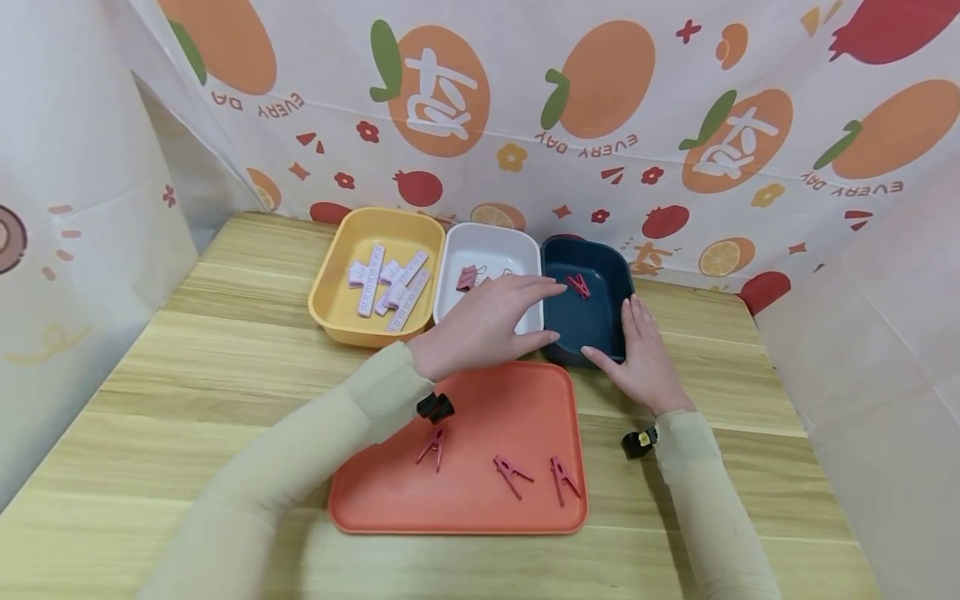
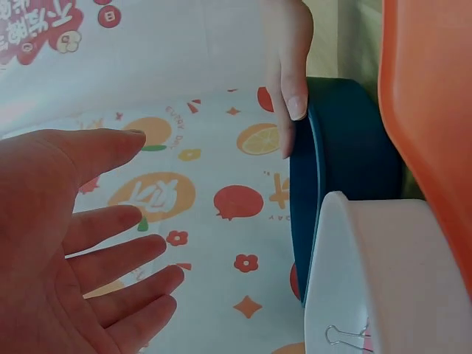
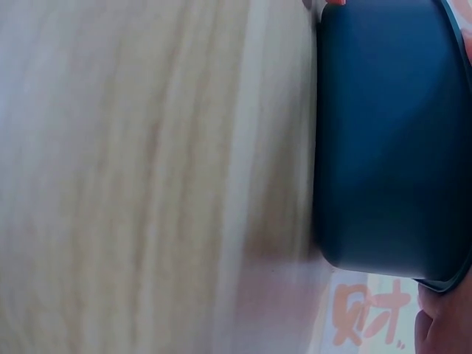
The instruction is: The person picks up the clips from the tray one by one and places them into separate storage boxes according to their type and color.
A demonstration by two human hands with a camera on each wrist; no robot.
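Observation:
My left hand (image 1: 487, 321) hovers over the white bin (image 1: 491, 233), fingers straight and apart from the thumb, holding nothing. My right hand (image 1: 641, 362) rests against the right side of the dark blue bin (image 1: 588, 333), its fingers extended along the outer wall and its thumb at the front rim. Inside the dark blue bin lies one pink clothespin (image 1: 578, 285). On the orange-red tray (image 1: 465, 508) are three more pink clothespins, a left one (image 1: 432, 448), a middle one (image 1: 513, 476) and a right one (image 1: 564, 479).
A yellow bin (image 1: 326, 312) left of the white one holds several lavender strips with ruler-like marks (image 1: 371, 279). Pink binder clips (image 1: 468, 277) lie in the white bin, partly hidden by my left hand. A fruit-printed curtain (image 1: 517, 108) hangs behind the wooden table (image 1: 187, 400).

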